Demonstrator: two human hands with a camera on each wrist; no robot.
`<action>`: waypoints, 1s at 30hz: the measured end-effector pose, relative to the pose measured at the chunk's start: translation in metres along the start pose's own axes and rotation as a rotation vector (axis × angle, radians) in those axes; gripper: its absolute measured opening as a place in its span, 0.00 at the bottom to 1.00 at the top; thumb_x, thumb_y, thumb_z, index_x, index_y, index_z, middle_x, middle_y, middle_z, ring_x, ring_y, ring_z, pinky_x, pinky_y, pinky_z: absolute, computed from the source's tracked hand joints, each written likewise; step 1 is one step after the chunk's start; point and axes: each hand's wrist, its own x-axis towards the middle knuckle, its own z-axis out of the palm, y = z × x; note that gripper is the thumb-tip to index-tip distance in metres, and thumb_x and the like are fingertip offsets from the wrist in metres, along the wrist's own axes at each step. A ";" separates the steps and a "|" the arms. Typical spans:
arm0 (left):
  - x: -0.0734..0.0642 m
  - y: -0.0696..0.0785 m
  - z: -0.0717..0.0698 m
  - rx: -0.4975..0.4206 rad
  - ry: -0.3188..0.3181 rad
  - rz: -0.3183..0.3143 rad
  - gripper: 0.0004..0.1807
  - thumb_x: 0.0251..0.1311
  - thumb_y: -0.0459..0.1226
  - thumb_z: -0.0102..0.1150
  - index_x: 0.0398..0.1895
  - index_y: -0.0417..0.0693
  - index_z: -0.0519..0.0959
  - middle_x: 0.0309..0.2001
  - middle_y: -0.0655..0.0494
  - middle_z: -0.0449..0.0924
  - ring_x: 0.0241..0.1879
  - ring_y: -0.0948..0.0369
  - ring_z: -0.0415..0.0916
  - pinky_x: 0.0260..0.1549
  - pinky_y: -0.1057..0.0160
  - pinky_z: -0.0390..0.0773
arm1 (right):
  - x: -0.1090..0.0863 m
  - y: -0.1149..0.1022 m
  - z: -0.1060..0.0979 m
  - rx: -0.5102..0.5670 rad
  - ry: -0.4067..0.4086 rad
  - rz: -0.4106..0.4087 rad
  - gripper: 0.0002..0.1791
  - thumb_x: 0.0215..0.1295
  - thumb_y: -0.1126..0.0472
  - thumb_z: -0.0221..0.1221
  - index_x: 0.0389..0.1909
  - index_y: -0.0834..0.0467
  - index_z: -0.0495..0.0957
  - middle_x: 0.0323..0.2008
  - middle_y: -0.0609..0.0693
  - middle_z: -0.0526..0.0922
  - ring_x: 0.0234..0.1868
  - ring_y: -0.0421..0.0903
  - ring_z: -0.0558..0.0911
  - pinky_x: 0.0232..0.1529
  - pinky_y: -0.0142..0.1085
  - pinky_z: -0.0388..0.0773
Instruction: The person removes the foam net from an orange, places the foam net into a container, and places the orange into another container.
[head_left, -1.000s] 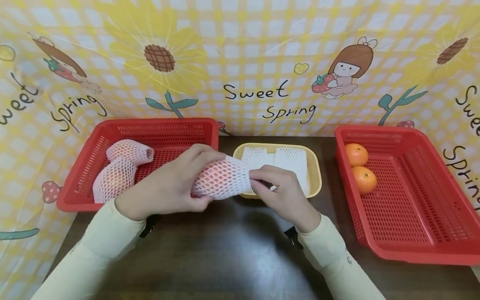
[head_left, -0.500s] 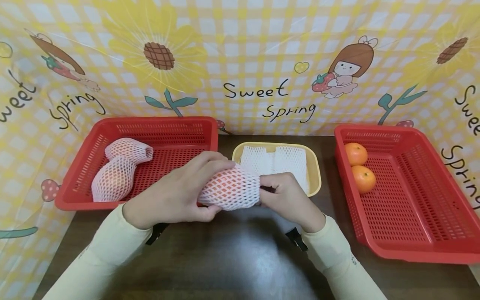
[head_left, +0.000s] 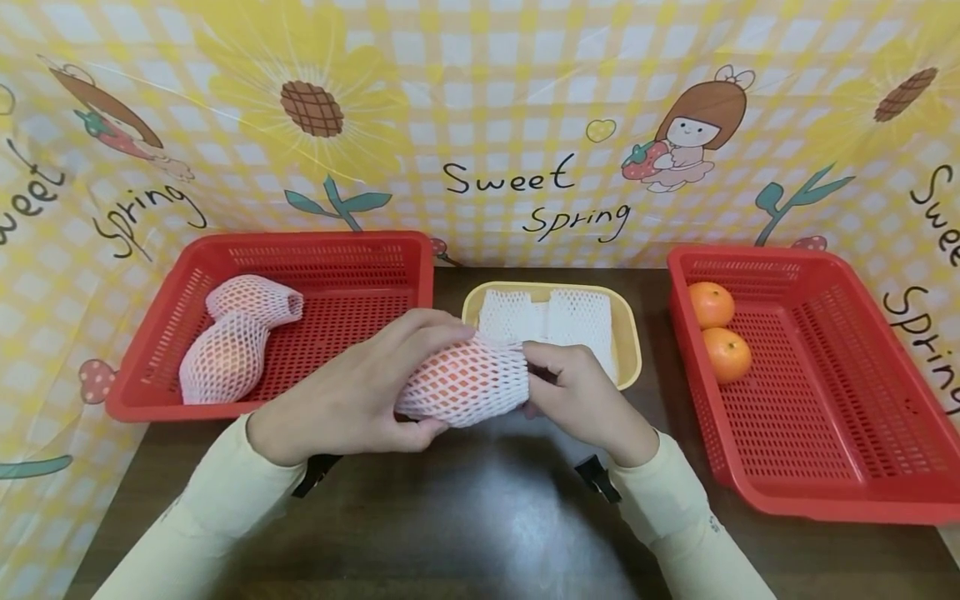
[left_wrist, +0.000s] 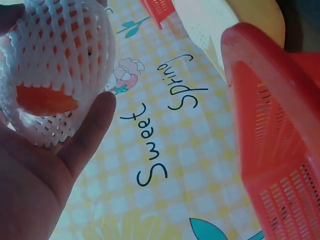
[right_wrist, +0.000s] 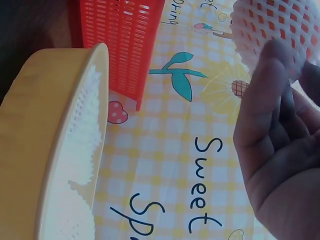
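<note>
An orange (left_wrist: 47, 101) sits inside a white foam net sleeve (head_left: 480, 383), its skin showing through the mesh and bare at the sleeve's left-hand opening in the left wrist view. My left hand (head_left: 352, 387) grips the netted orange from the left, fingers over the top and thumb below. At the sleeve's right end, the thumb and fingers of my right hand (head_left: 588, 400) pinch the net's edge. Both hands hold it above the table, in front of a yellow tray (head_left: 628, 367) with flat white foam nets (head_left: 581, 321) in it.
A red basket (head_left: 330, 242) at the left holds two netted fruits (head_left: 223, 358). Another red basket (head_left: 832, 508) at the right holds two bare oranges (head_left: 726, 354) by its left wall. A patterned cloth (head_left: 487, 100) rises behind the dark table (head_left: 450, 525).
Both hands have brought the netted orange a little right and toward me. The right hand has drawn the sleeve's end rightward, and the fingers still pinch it.
</note>
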 end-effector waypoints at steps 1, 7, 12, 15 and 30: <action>0.000 0.000 0.000 -0.007 0.001 0.002 0.49 0.49 0.44 0.75 0.74 0.49 0.60 0.66 0.53 0.65 0.63 0.59 0.66 0.59 0.55 0.70 | 0.000 0.000 0.000 0.021 -0.018 0.008 0.10 0.69 0.70 0.60 0.47 0.60 0.84 0.32 0.49 0.84 0.25 0.46 0.81 0.27 0.39 0.82; 0.000 0.001 0.003 -0.057 0.026 0.045 0.50 0.53 0.47 0.76 0.75 0.45 0.58 0.66 0.51 0.67 0.63 0.57 0.66 0.62 0.54 0.67 | -0.001 0.002 -0.001 0.018 -0.150 -0.026 0.24 0.62 0.68 0.66 0.61 0.62 0.76 0.53 0.50 0.83 0.47 0.46 0.82 0.49 0.40 0.80; 0.004 0.004 0.008 -0.093 0.047 0.099 0.47 0.60 0.52 0.71 0.74 0.40 0.59 0.68 0.49 0.65 0.66 0.55 0.65 0.64 0.54 0.66 | -0.001 0.004 -0.001 -0.005 -0.181 -0.053 0.35 0.57 0.66 0.71 0.66 0.62 0.70 0.59 0.50 0.79 0.57 0.47 0.78 0.60 0.41 0.73; 0.004 0.006 0.010 -0.111 0.056 0.107 0.47 0.60 0.55 0.68 0.74 0.39 0.59 0.68 0.49 0.64 0.66 0.55 0.65 0.64 0.55 0.66 | -0.001 0.005 -0.001 0.027 -0.188 -0.078 0.38 0.56 0.67 0.72 0.68 0.62 0.68 0.61 0.51 0.77 0.59 0.48 0.76 0.62 0.42 0.70; -0.003 0.003 0.013 -0.266 -0.007 -0.224 0.41 0.59 0.44 0.73 0.74 0.50 0.64 0.61 0.58 0.74 0.54 0.62 0.73 0.54 0.53 0.75 | -0.008 0.008 -0.006 0.096 -0.139 -0.117 0.49 0.52 0.71 0.74 0.69 0.63 0.52 0.62 0.58 0.69 0.62 0.50 0.70 0.63 0.38 0.68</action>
